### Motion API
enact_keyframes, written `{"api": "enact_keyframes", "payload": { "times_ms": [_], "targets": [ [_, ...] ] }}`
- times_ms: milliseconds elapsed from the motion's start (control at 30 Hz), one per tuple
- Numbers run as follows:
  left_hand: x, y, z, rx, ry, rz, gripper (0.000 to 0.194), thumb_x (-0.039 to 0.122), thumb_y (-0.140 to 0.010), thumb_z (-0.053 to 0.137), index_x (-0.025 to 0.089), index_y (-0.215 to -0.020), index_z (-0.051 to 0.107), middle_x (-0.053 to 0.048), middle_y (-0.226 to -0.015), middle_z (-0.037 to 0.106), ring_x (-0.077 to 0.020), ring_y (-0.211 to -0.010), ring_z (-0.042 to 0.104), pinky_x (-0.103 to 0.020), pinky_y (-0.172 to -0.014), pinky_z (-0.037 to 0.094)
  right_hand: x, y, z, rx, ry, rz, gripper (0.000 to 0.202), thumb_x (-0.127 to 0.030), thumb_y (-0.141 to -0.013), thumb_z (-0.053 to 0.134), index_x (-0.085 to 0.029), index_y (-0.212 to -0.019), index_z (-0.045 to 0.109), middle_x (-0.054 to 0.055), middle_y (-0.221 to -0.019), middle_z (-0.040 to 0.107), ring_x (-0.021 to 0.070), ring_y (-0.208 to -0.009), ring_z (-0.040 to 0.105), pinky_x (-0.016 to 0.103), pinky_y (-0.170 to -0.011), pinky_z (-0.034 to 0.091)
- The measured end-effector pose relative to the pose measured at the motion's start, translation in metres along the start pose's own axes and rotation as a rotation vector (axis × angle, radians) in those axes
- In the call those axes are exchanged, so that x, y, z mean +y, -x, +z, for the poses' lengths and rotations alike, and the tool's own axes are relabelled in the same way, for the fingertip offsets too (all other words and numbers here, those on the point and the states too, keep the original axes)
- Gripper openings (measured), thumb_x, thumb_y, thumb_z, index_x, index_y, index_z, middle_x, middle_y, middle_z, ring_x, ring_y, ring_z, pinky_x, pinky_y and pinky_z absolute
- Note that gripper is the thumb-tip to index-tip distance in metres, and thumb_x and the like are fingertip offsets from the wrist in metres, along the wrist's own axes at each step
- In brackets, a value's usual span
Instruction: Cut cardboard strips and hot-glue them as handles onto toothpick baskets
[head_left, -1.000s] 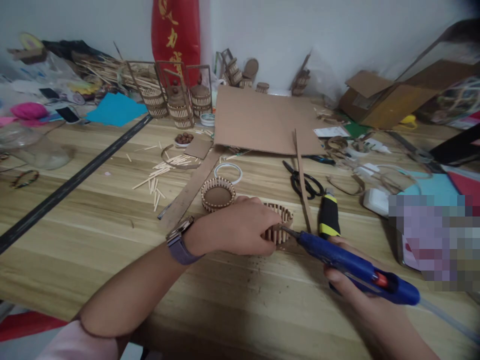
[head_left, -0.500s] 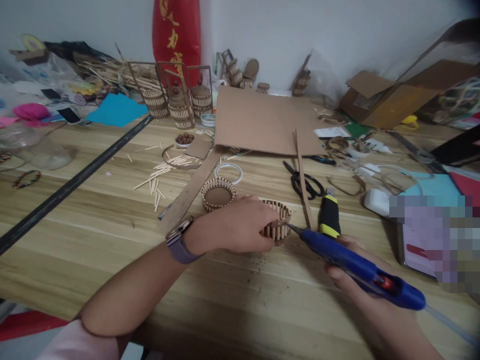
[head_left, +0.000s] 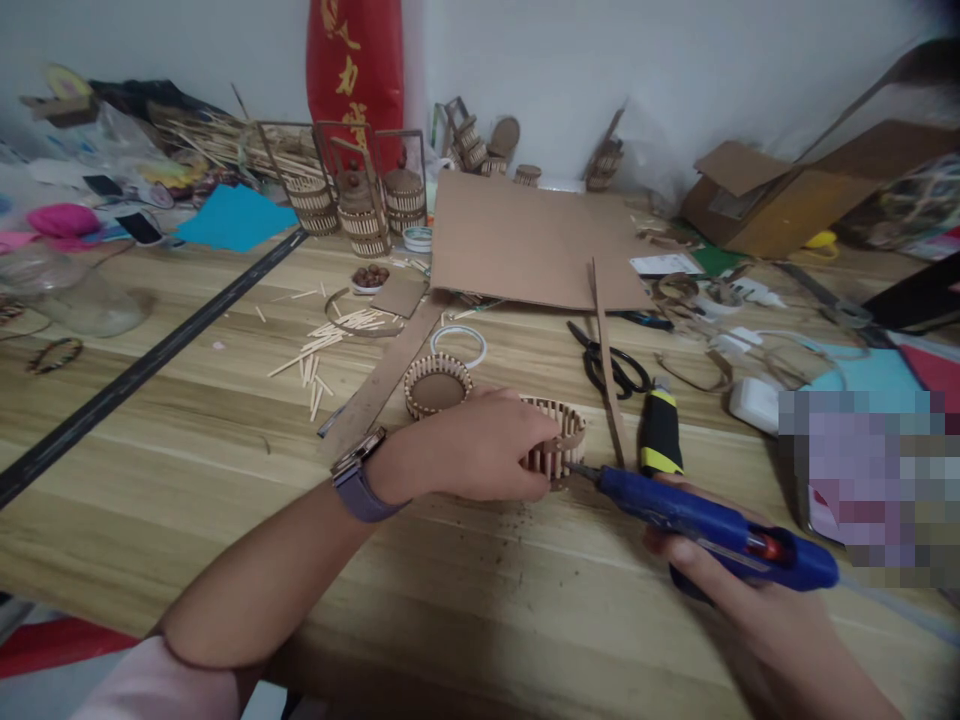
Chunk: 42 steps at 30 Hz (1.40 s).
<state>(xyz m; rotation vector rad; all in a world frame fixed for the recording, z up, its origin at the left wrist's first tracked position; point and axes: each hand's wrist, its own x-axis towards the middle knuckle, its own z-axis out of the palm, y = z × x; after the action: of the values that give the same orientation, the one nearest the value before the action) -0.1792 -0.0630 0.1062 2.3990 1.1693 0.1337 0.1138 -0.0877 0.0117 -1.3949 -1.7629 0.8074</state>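
My left hand (head_left: 499, 445), with a watch on its wrist, is closed on a small round basket (head_left: 564, 425) of short wooden sticks with a brown band around it. The hand covers the basket's left side. My right hand (head_left: 720, 570) grips a blue glue gun (head_left: 697, 520), whose metal nozzle points left at the basket's lower right side. Whether the tip touches the sticks I cannot tell. Just behind my left hand stands a second stick basket (head_left: 439, 388) with a brown bottom. A narrow brown strip (head_left: 606, 360) lies right of the held basket.
Black scissors (head_left: 611, 365) and a black-and-yellow tool handle (head_left: 660, 430) lie to the right. Loose sticks (head_left: 311, 365), a white ring (head_left: 459, 345) and a cardboard sheet (head_left: 532, 240) lie farther back. Finished baskets with tall handles (head_left: 364, 220) stand near the wall.
The glue gun's nozzle has moved down and slightly left, from near the brown band to the lower sticks. My left hand and the basket have barely moved.
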Motion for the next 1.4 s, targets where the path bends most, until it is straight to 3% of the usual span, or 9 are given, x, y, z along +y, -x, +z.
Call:
{"api": "enact_keyframes", "payload": {
  "times_ms": [67,267,467,633,800,1000,1133,1400],
  "targets": [
    [0.000,0.000,0.000,-0.001,0.002,-0.002,0.019,0.026,-0.086,0.063,0.022,-0.073,0.049,0.001,-0.078,0.064,-0.0207,-0.085,0.060,-0.032,-0.077,0.044,0.003,0.002,0.001,0.061,-0.011,0.019,0.051,-0.070,-0.071,0.077,-0.026,-0.098,0.080,0.009,-0.101,0.082,0.0351,-0.097,0.077,0.047,-0.085,0.065],
    [0.000,0.000,0.001,0.001,-0.017,-0.003,0.019,0.027,-0.085,0.063,0.021,-0.073,0.050,0.000,-0.081,0.066,-0.0210,-0.087,0.061,-0.032,-0.080,0.045,0.005,0.002,0.000,0.011,-0.004,0.003,0.053,-0.070,-0.071,0.077,-0.026,-0.102,0.081,0.009,-0.108,0.081,0.0360,-0.100,0.077,0.049,-0.092,0.063],
    [0.000,0.000,0.000,-0.010,-0.017,-0.006,0.018,0.027,-0.085,0.062,0.022,-0.073,0.049,0.000,-0.081,0.066,-0.0218,-0.088,0.062,-0.033,-0.080,0.046,0.015,-0.004,-0.009,-0.110,0.020,-0.055,0.043,-0.056,-0.070,0.084,-0.027,-0.101,0.081,0.008,-0.102,0.082,0.0342,-0.090,0.079,0.046,-0.082,0.067],
    [0.001,0.001,0.000,-0.005,-0.030,-0.007,0.019,0.027,-0.084,0.064,0.021,-0.072,0.050,-0.001,-0.080,0.066,-0.0215,-0.087,0.062,-0.033,-0.080,0.046,0.014,-0.004,-0.009,-0.043,0.029,-0.051,0.048,-0.063,-0.072,0.080,-0.026,-0.103,0.081,0.009,-0.106,0.082,0.0349,-0.093,0.078,0.048,-0.084,0.066],
    [0.001,0.000,0.000,0.001,-0.026,0.008,0.019,0.026,-0.084,0.063,0.021,-0.072,0.050,0.000,-0.079,0.066,-0.0208,-0.085,0.061,-0.033,-0.078,0.045,0.009,-0.006,-0.007,-0.077,0.056,-0.066,0.049,-0.064,-0.069,0.081,-0.025,-0.099,0.080,0.008,-0.098,0.082,0.0337,-0.089,0.078,0.045,-0.077,0.067],
    [0.002,0.001,-0.002,0.001,-0.039,0.007,0.018,0.025,-0.085,0.063,0.021,-0.072,0.050,0.000,-0.080,0.067,-0.0210,-0.086,0.062,-0.033,-0.079,0.046,0.007,0.004,0.003,0.016,0.044,-0.032,0.048,-0.067,-0.074,0.076,-0.026,-0.100,0.079,0.008,-0.107,0.081,0.0350,-0.101,0.076,0.049,-0.090,0.064],
    [0.002,0.001,-0.002,0.006,-0.042,0.017,0.019,0.026,-0.084,0.064,0.021,-0.072,0.050,-0.001,-0.080,0.067,-0.0214,-0.085,0.062,-0.033,-0.076,0.046,0.006,0.004,0.003,0.033,0.051,-0.040,0.049,-0.068,-0.074,0.076,-0.027,-0.099,0.080,0.008,-0.108,0.081,0.0352,-0.101,0.076,0.048,-0.090,0.064],
    [0.001,0.000,-0.001,0.002,-0.037,0.015,0.021,0.025,-0.084,0.063,0.022,-0.071,0.047,-0.001,-0.080,0.067,-0.0210,-0.084,0.061,-0.034,-0.077,0.045,-0.003,-0.011,-0.006,-0.119,0.097,-0.132,0.042,-0.067,-0.073,0.076,-0.026,-0.084,0.079,0.006,-0.088,0.081,0.0315,-0.085,0.077,0.042,-0.077,0.067]
  ]
}}
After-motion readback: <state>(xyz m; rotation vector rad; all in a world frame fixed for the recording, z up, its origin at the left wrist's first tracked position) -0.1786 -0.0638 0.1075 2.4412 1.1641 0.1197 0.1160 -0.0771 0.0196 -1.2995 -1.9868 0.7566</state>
